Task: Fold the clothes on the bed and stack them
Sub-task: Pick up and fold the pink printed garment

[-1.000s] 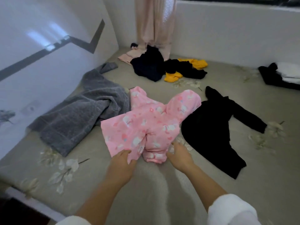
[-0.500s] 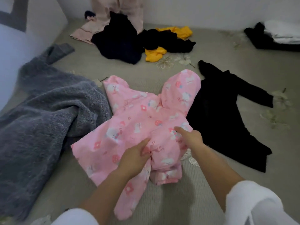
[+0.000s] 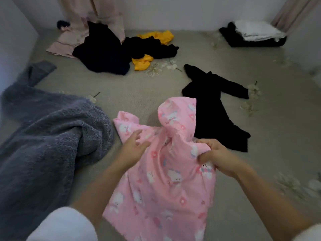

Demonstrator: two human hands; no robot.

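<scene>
**Hidden / hard to make out**
- pink hooded garment (image 3: 161, 180): near end cut off by btm frame edge; left side partly behind a forearm.
- grey blanket (image 3: 48, 136): cut off at left and btm edges.
- far pile (image 3: 104, 49): dark pcs tangled, qty can't tell. yellow fabric (image 3: 156, 36) shows as 2 patches w/ black across the middle; 1 pc or 2, can't tell.
- folded stack (image 3: 251, 43), far right: white on black; no. of layers unclear.
- Both hands slightly blurred.

**Counts**
- pink hooded garment: 1. Near centre of bed (image 3: 142, 94), bunched, hood end raised toward far side, between grey blanket and black long-sleeved garment.
- left hand (image 3: 133, 146): 1. Fingers spread and loose, laid against garment's left part, below the hood; no grip seen.
- right hand (image 3: 215, 157): 1. Fingers curled, clutching a bunch of the pink fabric at right edge.
- black long-sleeved garment (image 3: 213, 110): 1. Spread flat, right of centre, just beside the pink hood.
- grey blanket: 1. Heaped, near left.
- pale pink garment (image 3: 69, 40): 1. Far left, partly under the pile.
- white sleeves (image 3: 64, 225): 2, at btm corners, both cut off.
- curtains (image 3: 97, 11): 2, far left and far right corner, tops cut off.
</scene>
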